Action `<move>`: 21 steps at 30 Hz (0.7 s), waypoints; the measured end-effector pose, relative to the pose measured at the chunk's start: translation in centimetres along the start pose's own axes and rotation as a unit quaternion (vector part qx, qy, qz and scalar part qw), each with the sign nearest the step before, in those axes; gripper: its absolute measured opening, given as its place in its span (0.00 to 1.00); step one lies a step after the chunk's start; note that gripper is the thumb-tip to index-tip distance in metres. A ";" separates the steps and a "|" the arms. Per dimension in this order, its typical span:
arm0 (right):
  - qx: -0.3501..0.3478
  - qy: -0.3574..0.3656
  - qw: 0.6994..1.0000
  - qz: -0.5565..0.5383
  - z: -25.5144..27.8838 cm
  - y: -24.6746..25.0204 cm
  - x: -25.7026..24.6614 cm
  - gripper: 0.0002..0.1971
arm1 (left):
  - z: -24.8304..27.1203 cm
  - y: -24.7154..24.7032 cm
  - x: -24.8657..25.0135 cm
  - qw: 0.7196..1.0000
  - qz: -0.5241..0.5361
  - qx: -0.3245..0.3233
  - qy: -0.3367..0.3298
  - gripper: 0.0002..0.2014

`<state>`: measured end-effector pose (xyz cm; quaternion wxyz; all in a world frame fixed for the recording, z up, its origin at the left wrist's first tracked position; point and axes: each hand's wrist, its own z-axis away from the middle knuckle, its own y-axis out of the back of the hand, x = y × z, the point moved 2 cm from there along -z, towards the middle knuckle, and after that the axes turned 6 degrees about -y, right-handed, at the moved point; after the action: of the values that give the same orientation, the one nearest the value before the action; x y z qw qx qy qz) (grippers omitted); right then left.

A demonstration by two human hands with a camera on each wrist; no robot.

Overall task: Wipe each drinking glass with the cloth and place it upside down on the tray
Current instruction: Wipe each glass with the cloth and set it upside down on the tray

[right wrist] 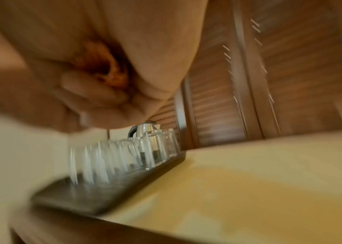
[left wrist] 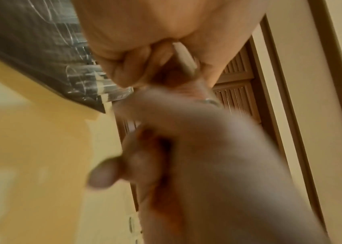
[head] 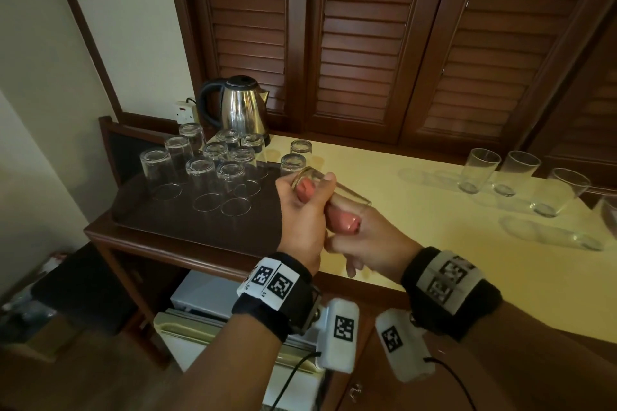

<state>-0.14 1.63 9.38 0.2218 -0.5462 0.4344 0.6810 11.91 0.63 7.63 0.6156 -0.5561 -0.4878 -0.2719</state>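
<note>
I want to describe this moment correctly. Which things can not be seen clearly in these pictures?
- Cloth: head view, pink, mostly hidden by the right hand and inside the held glass; its full shape is unknown.
- Left hand: its fingers are hidden behind the glass.
- Glass at the right edge: head view, cut off by the frame.
- Glasses on the tray: right wrist view, smeared by motion blur, uncountable there.

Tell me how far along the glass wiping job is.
Done: about eleven clear glasses stand upside down on the dark brown tray. In hand: the left hand grips one clear glass while the right hand works a pink cloth inside it. Left: at least four upright clear tumblers on the yellow counter.
</note>
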 end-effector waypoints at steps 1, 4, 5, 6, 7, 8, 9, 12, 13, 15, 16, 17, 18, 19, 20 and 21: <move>-0.009 -0.024 0.996 -0.080 0.2 0.2 -0.3 0.37 | 0.0 0.0 0.0 1.000 0.007 -0.010 -0.011 0.19; 0.043 0.000 0.999 0.014 0.3 1.0 -0.3 0.37 | -0.5 0.0 0.2 0.999 -0.044 -0.030 0.010 0.19; 0.067 0.033 0.987 0.139 0.4 1.1 -0.3 0.38 | -0.8 0.1 0.3 0.997 -0.062 -0.028 0.025 0.21; 0.075 0.075 0.957 0.269 0.4 1.0 -0.3 0.36 | -1.0 0.1 0.4 0.997 -0.066 -0.025 0.035 0.22; 0.073 0.109 0.928 0.348 0.4 0.7 -0.2 0.31 | -1.1 0.1 0.5 0.997 -0.062 -0.021 0.040 0.23; 0.069 0.119 0.926 0.353 0.4 0.4 0.1 0.26 | -1.0 0.0 0.5 0.997 -0.055 -0.020 0.041 0.23; 0.060 0.103 0.945 0.304 0.3 0.4 0.4 0.27 | -0.8 0.0 0.5 0.998 -0.047 -0.021 0.038 0.22; -0.003 -0.004 0.999 -0.050 0.4 0.4 0.0 0.36 | 0.0 -0.1 0.3 0.999 0.007 -0.036 0.009 0.19; -0.016 -0.023 0.992 -0.122 0.5 0.5 -0.3 0.36 | 0.1 0.0 0.3 0.999 0.011 -0.041 0.001 0.19; 0.004 -0.010 0.997 -0.073 0.5 0.9 -0.3 0.36 | -0.3 0.2 0.2 0.999 -0.022 -0.047 0.013 0.19; 0.033 0.017 0.998 0.043 0.4 1.1 -0.2 0.37 | -0.5 0.3 0.1 0.998 -0.048 -0.042 0.030 0.20; 0.054 0.053 0.977 0.199 0.3 1.1 -0.1 0.36 | -0.8 0.3 0.1 0.996 -0.065 -0.032 0.045 0.21; 0.067 0.087 0.934 0.340 0.1 0.8 0.1 0.32 | -0.9 0.3 0.0 0.996 -0.070 -0.024 0.052 0.22; 0.071 0.106 0.912 0.390 0.1 0.4 0.5 0.27 | -1.0 0.3 -0.1 0.996 -0.066 -0.018 0.050 0.22; 0.069 0.110 0.923 0.362 0.1 0.2 0.7 0.23 | -0.9 0.2 -0.1 0.997 -0.057 -0.017 0.041 0.21; 0.063 0.091 0.955 0.276 0.0 0.2 0.9 0.24 | -0.8 0.1 -0.3 0.998 -0.043 -0.017 0.031 0.20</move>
<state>-0.54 1.38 8.59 0.0186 -0.4495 0.6283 0.6347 12.12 -0.13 7.39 0.6083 -0.5366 -0.4874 -0.3233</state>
